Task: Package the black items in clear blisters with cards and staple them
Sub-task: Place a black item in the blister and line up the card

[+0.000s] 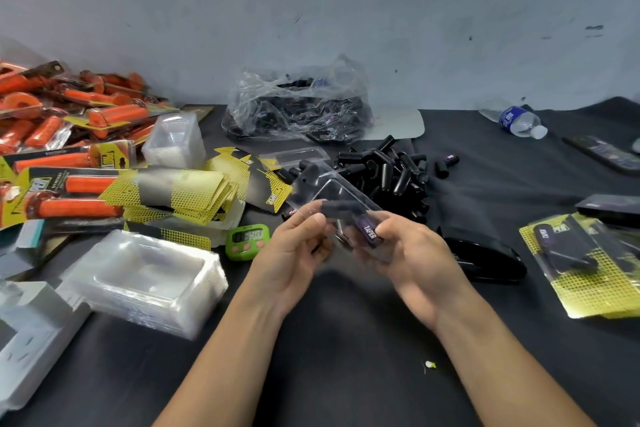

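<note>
My left hand (294,250) and right hand (412,256), fingers clamped on a clear blister (337,189) holding black items (341,210), above the worktop (346,340).

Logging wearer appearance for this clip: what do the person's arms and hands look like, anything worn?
Both forearms are bare down to the frame edge: no sleeves. The left hand and right hand are ungloved; no watch, bracelet or ring shows, though fingers are blurred.
</note>
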The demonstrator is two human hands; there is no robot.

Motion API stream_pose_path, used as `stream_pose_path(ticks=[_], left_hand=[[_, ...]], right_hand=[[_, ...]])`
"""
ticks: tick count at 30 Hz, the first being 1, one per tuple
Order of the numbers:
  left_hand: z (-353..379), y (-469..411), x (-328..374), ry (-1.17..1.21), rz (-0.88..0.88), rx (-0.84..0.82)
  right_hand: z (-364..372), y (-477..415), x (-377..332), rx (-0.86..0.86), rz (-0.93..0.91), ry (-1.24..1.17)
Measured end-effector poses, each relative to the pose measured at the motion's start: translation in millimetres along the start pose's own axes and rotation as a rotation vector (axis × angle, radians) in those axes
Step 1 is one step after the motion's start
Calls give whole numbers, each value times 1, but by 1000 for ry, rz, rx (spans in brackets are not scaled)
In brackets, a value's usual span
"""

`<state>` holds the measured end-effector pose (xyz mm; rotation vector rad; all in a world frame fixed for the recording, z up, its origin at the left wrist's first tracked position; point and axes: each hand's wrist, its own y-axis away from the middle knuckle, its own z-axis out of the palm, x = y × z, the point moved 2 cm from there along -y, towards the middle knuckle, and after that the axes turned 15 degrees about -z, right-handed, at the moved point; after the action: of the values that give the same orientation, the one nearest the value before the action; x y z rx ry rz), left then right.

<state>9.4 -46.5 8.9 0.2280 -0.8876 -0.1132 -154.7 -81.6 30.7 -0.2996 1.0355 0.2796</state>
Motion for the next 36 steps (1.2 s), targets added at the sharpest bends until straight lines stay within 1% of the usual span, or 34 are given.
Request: stream_pose_path(ticks=[2, 3, 8, 11, 14, 17, 18, 20, 21, 22, 23, 25, 26, 28, 29, 30, 31, 33, 36], left_hand=[[2, 1, 0, -54, 9, 8], [2, 1, 0, -67, 12, 14], [1, 3, 1, -95, 30, 18], [4, 3, -1, -108, 57, 23], [5, 3, -1, -143, 122, 65], [5, 2, 0, -157, 198, 97], [4, 2, 1, -142, 230, 96], [1, 1, 3, -115, 296, 113], [0, 1, 4, -122, 331, 133], [-1, 1, 4, -150, 371, 154], [-1, 2, 4, -194, 412, 168], [3, 2, 3, -319, 494, 167], [5, 3, 2, -418, 532, 155], [9, 2, -2, -680, 564, 136], [9, 1, -4, -805, 547, 132], [8, 0, -7, -890, 509, 123], [8, 0, -9, -915, 468, 110], [9, 1, -12, -818, 410, 105], [10, 3, -12, -609, 386, 228]], right_hand=[[-5, -1, 1, -8, 97, -89], [-7, -1, 2, -10, 122, -95], [-14, -4, 1, -61, 152, -94], [-15, -6, 2, -43, 104, 7], [-16, -8, 2, -12, 2, 145], [-13, -6, 3, -6, -52, 176], [-13, -6, 6, 27, -83, 202], [-16, -9, 10, 172, -187, 394], [-17, -9, 11, 240, -212, 487], [-17, -9, 11, 268, -190, 506], [-14, -8, 12, 251, -115, 418], [-6, -5, 17, 155, 97, 80], [-4, -3, 18, 113, 159, -28], [-3, -2, 20, 77, 165, -94], [-5, -4, 21, 101, 135, -93], [-7, -5, 21, 138, 99, -63], [-9, -6, 21, 170, 70, 2], [-15, -8, 20, 193, 41, 156], [-18, -10, 20, 215, 9, 335]])
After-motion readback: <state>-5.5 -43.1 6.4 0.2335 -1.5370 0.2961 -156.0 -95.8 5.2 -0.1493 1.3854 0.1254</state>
